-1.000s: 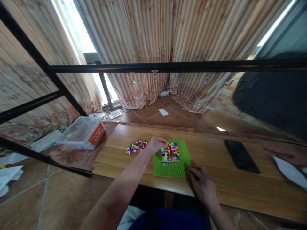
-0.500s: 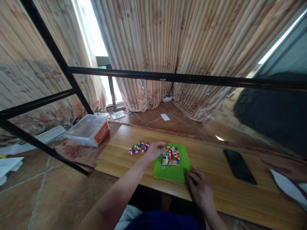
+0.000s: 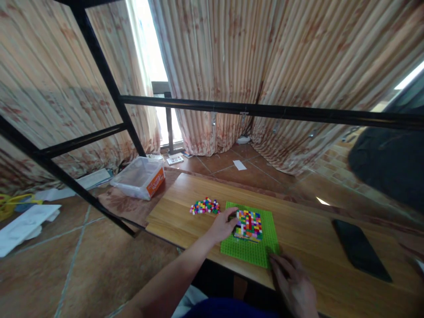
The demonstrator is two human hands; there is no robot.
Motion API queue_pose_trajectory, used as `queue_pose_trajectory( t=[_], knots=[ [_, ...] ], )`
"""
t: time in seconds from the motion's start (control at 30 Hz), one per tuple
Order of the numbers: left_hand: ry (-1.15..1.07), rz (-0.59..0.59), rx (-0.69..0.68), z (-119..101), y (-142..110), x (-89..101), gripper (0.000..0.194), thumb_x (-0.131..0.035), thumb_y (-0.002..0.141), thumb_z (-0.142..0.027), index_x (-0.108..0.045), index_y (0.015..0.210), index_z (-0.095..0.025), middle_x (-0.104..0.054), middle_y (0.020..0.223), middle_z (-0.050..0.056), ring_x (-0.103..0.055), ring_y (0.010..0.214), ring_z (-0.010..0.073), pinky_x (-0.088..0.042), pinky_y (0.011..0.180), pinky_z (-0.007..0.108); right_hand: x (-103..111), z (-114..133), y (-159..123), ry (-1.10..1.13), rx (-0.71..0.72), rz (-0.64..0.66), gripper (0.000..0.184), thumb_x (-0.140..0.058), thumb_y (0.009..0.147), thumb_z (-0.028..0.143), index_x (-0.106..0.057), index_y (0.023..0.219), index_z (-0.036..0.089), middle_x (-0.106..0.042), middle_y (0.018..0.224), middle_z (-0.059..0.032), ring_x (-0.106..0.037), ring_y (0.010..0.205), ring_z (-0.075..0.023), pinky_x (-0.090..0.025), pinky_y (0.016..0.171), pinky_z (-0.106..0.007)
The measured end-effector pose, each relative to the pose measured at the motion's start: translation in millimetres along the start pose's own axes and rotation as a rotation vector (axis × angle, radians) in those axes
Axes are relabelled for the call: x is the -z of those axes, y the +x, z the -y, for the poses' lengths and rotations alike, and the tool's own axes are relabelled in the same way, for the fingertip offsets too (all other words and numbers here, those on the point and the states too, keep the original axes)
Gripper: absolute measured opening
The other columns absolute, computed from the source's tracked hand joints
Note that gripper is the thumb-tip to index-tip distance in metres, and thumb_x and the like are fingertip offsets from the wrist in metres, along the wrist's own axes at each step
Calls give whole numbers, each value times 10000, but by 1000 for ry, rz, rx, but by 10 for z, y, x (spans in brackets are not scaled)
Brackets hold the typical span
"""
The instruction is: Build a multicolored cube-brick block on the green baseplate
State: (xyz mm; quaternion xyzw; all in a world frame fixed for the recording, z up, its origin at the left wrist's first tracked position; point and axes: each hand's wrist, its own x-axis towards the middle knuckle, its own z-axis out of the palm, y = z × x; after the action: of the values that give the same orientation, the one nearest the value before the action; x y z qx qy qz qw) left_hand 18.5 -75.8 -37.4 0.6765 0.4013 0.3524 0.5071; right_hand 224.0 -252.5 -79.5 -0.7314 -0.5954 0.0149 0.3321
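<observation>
A low block of small multicoloured bricks (image 3: 249, 225) stands on a green studded baseplate (image 3: 236, 252) on the wooden table. My left hand (image 3: 225, 224) is at the left side of the brick block, fingers curled together against its edge. Whether a small brick is between those fingertips is hidden. At the baseplate's near right corner, my right hand (image 3: 293, 278) has its thumb and fingers closed on the edge. A loose pile of small coloured bricks (image 3: 204, 206) lies on the table to the left of the baseplate.
A black phone (image 3: 361, 248) lies on the right of the wooden table (image 3: 175, 207). On the floor at the left is a clear plastic box (image 3: 139, 176) with an orange label. A black metal frame (image 3: 198, 104) crosses in front of the curtains (image 3: 212, 53).
The view has swung left, so everything sits further right. My left hand has shifted slightly from the brick block's far left corner down along its left side. My right hand stays at the baseplate's corner.
</observation>
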Motion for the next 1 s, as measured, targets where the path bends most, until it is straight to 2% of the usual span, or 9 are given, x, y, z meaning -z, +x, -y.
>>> queue_pose_trajectory(
  t=[0.1,0.17,0.27,0.3,0.43,0.53,0.8,1.0],
  knots=[
    [-24,-6,-2,-2,-86,127,326,-508,895,-159,-631,1196,-176,-719,1113,76,-672,1013,177,-534,933,337,5,61,-40,-5,16,-16,524,-427,907,634,-772,918,239,-697,1021,-118,-674,861,-258,-531,809,-413],
    [26,-82,-19,-17,-136,279,279,-495,895,-144,-664,1116,-167,-718,1102,80,-669,1013,176,-529,930,331,13,122,-9,15,-11,-50,559,-414,903,654,-767,885,221,-706,988,-124,-674,852,-263,-524,810,-414],
    [234,-240,-19,-40,-179,563,284,-496,841,-54,-696,993,-186,-727,1016,55,-665,965,173,-522,912,328,1,201,103,60,-104,-98,568,-429,886,671,-749,874,202,-713,964,-119,-676,851,-256,-522,799,-386],
    [307,-261,-17,-45,-185,652,298,-496,829,-35,-700,973,-197,-724,1010,48,-661,961,172,-520,906,324,-14,218,145,73,-142,-106,565,-437,878,675,-743,881,201,-715,970,-117,-676,853,-252,-523,787,-372],
    [639,-237,-37,-37,-187,870,228,-528,823,-49,-705,858,-189,-697,966,74,-632,941,201,-504,885,343,-117,237,242,74,-259,-96,579,-424,866,692,-734,878,204,-718,979,-114,-676,790,-237,-512,685,-343],
    [797,-195,-70,-9,-175,882,181,-543,832,-73,-689,824,-181,-679,956,82,-606,957,213,-486,905,358,-174,228,233,48,-255,-88,583,-418,868,686,-737,894,198,-716,994,-117,-674,790,-239,-504,686,-343],
    [1013,-117,-114,-17,-146,783,142,-523,904,-165,-657,860,-168,-653,1038,97,-573,1000,224,-451,949,377,-160,272,223,31,-266,-86,573,-411,872,667,-740,896,198,-716,994,-102,-673,844,-246,-506,737,-351],
    [1178,3,-69,-53,-260,728,225,-433,903,-83,-638,961,-157,-651,981,106,-568,998,255,-463,882,381,-156,291,228,56,-247,-79,523,-432,888,621,-738,903,197,-710,995,-101,-667,847,-239,-506,748,-347]
  ],
)
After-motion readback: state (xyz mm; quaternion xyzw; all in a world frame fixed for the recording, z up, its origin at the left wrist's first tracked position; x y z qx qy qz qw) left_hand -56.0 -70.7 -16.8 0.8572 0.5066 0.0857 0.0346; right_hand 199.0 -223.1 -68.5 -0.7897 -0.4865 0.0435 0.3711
